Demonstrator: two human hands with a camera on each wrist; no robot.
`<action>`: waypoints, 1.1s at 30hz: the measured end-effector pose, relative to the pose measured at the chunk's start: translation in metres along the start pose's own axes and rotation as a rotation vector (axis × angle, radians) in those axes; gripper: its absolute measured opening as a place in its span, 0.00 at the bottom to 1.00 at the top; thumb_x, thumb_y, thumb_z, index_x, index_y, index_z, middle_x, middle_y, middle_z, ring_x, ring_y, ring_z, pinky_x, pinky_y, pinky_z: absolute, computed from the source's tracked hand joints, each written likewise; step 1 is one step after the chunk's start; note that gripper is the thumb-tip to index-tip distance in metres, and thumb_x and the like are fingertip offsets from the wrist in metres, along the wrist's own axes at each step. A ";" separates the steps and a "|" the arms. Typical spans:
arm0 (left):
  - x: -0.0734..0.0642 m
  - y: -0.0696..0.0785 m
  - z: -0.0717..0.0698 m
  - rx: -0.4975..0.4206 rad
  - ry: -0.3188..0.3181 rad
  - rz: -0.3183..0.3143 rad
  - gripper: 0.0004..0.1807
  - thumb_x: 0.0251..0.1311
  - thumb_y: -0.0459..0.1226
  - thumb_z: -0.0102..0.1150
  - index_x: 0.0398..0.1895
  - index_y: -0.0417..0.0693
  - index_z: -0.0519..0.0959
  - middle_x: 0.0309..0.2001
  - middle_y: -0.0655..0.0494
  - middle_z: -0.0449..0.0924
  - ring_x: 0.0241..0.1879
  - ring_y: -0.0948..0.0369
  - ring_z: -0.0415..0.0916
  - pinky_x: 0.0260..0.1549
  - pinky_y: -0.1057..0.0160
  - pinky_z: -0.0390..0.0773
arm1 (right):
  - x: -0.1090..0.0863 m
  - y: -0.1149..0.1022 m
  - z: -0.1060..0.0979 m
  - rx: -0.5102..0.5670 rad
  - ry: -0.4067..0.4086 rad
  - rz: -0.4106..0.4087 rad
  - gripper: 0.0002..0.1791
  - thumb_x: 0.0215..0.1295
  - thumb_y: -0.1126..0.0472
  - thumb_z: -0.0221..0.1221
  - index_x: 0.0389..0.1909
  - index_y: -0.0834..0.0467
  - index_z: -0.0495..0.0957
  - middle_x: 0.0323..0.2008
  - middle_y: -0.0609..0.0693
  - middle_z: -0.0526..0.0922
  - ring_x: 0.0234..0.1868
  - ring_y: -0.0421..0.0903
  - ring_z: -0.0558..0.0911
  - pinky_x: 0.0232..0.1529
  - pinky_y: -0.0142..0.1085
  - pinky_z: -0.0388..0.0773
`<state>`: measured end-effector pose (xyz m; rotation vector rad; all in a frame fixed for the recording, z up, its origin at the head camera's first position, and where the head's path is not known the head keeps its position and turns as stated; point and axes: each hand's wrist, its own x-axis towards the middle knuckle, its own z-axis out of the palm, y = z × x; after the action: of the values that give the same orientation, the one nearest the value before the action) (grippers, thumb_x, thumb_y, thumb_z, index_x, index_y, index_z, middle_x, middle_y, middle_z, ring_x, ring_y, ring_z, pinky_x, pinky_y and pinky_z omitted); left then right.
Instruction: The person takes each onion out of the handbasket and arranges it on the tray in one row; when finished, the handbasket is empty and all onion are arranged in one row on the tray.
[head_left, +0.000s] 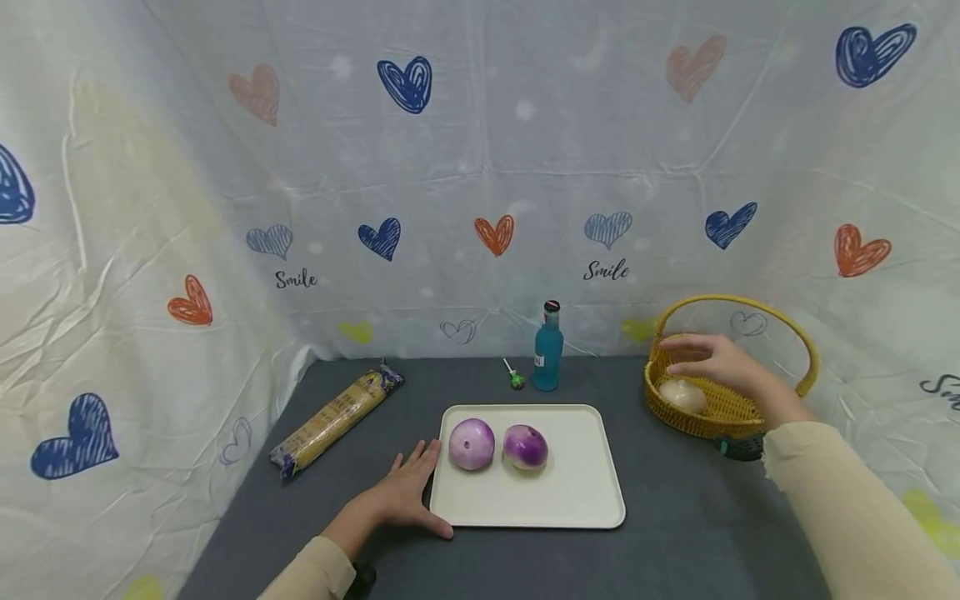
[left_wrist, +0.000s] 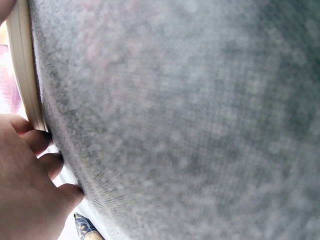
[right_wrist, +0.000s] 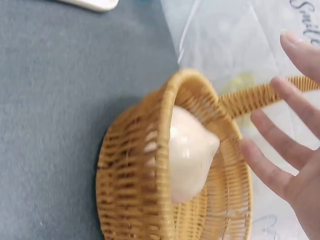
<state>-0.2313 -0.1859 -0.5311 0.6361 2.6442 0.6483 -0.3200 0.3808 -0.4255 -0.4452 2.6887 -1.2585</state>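
My left hand (head_left: 405,493) rests at the left edge of a cream tray (head_left: 540,508), fingers spread and touching its rim. Two purple onions (head_left: 472,444) sit on the tray's left half, side by side. Over a yellow wicker basket (head_left: 693,427) hovers my right hand (head_left: 716,364), its fingers extended and nothing held. Inside the basket lies a whitish, glossy round thing with a pointed tip (right_wrist: 187,155), perhaps a white onion. In the right wrist view the fingers (right_wrist: 282,140) stand apart from it, near the basket's handle.
A yellow packet with dark ends (head_left: 337,421), perhaps noodles, lies at the left of the dark table. Behind the tray are a blue bottle (head_left: 548,350) and a green lollipop (head_left: 516,377). A curtain printed with hearts (head_left: 480,167) hangs at the back and sides.
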 end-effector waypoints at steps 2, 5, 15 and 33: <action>0.001 0.000 0.000 0.003 -0.003 -0.002 0.79 0.34 0.69 0.76 0.81 0.37 0.42 0.81 0.39 0.42 0.81 0.42 0.36 0.73 0.32 0.39 | -0.001 0.004 -0.003 0.001 -0.010 0.019 0.33 0.71 0.50 0.62 0.71 0.61 0.69 0.70 0.65 0.71 0.69 0.68 0.70 0.60 0.53 0.78; 0.001 0.000 0.001 0.001 -0.005 -0.007 0.79 0.34 0.69 0.76 0.81 0.38 0.42 0.81 0.40 0.42 0.81 0.42 0.36 0.73 0.32 0.38 | -0.001 0.010 -0.008 -0.021 -0.028 0.064 0.34 0.69 0.48 0.63 0.71 0.59 0.70 0.71 0.65 0.69 0.70 0.69 0.68 0.62 0.60 0.73; 0.003 0.001 0.001 0.011 -0.016 -0.012 0.79 0.34 0.68 0.77 0.81 0.39 0.42 0.81 0.41 0.41 0.81 0.43 0.35 0.73 0.32 0.39 | 0.000 0.028 -0.018 0.053 -0.152 0.187 0.38 0.67 0.51 0.66 0.72 0.62 0.67 0.71 0.70 0.65 0.69 0.68 0.69 0.62 0.61 0.73; 0.002 -0.004 0.002 0.003 -0.005 -0.010 0.79 0.34 0.68 0.77 0.81 0.38 0.42 0.81 0.39 0.42 0.81 0.42 0.36 0.73 0.31 0.38 | 0.000 0.039 0.000 0.093 -0.229 0.316 0.36 0.66 0.54 0.66 0.73 0.59 0.68 0.70 0.68 0.66 0.61 0.60 0.75 0.53 0.59 0.80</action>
<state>-0.2336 -0.1875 -0.5359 0.6237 2.6425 0.6389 -0.3275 0.4042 -0.4554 -0.1344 2.3816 -1.1571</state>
